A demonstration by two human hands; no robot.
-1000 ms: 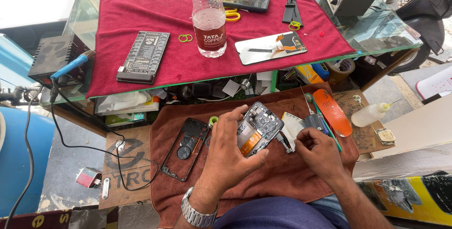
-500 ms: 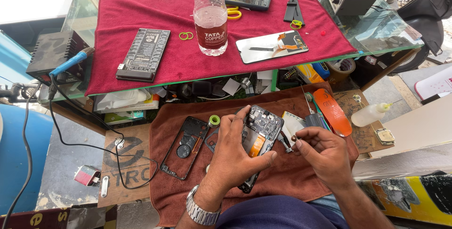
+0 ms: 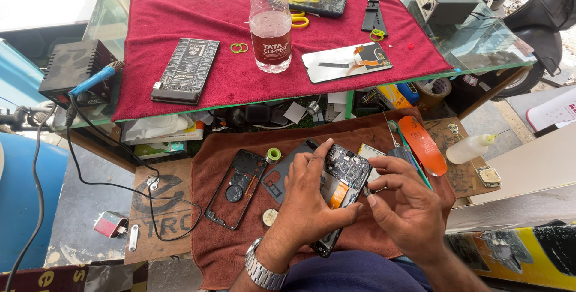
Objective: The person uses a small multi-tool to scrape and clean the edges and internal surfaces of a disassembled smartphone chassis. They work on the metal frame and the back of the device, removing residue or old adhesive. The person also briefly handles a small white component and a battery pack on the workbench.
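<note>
Brown cloth (image 3: 384,241) under opened phone (image 3: 343,175), gripped by left hand (image 3: 312,205)

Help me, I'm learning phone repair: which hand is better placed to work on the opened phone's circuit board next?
The right hand, probably. The left hand already has its grip around the opened black phone with exposed circuit board, steadying it, while the right hand's pinched fingertips sit at the board's edge.
</note>
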